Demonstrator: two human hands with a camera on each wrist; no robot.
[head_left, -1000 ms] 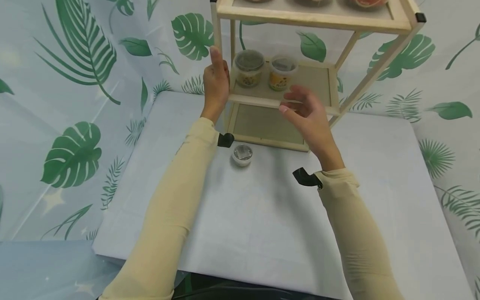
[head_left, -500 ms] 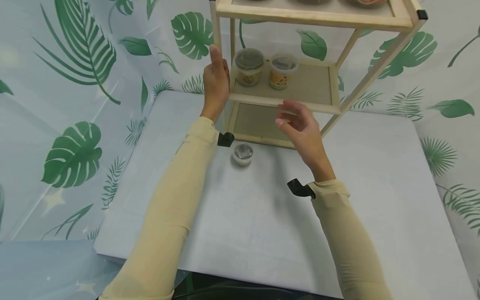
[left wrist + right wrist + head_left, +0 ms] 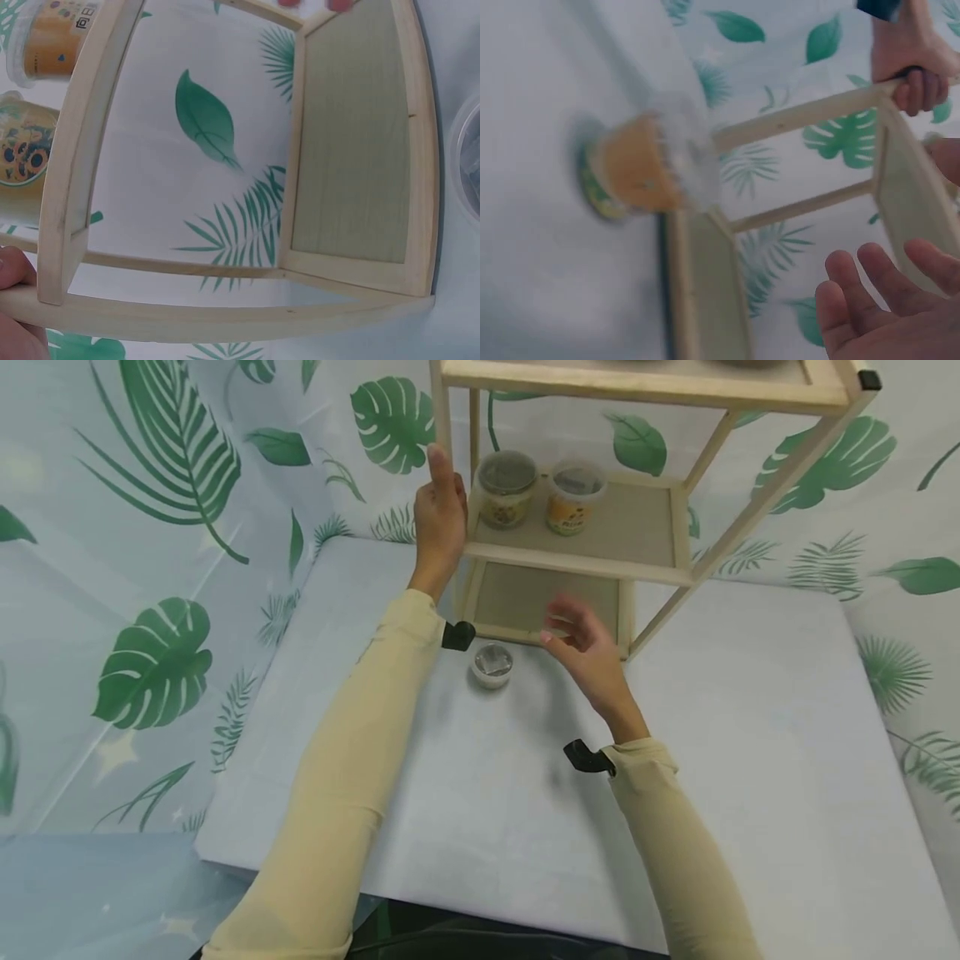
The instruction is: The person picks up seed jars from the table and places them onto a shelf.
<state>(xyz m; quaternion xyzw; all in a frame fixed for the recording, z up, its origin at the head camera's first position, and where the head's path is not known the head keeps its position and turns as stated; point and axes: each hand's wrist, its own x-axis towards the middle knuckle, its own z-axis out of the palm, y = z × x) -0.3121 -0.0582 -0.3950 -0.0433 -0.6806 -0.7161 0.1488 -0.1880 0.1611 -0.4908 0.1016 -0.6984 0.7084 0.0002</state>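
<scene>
A light wooden shelf rack (image 3: pixel 577 563) stands at the back of the table. My left hand (image 3: pixel 441 527) grips its left front post; curled fingers round the wood show in the right wrist view. The right hand (image 3: pixel 588 660) is in the air before the bottom shelf, fingers spread and slightly bent, holding nothing. To its left on the table is a small lidded plastic jar (image 3: pixel 492 667), apart from the hand. In the right wrist view this jar (image 3: pixel 634 165) has an orange label and is blurred. Two similar jars, a left one (image 3: pixel 507 489) and a right one (image 3: pixel 575 500), stand on the middle shelf.
The bottom shelf (image 3: pixel 525 602) lies just behind the small jar. Items on the top shelf (image 3: pixel 645 383) are mostly cut off by the frame. White cloth covers the table (image 3: pixel 480 827), and a leaf-patterned curtain (image 3: pixel 150 677) hangs around it.
My right hand has moved down and left, from in front of the middle shelf to lower near the table jar. The left hand keeps its grip on the post.
</scene>
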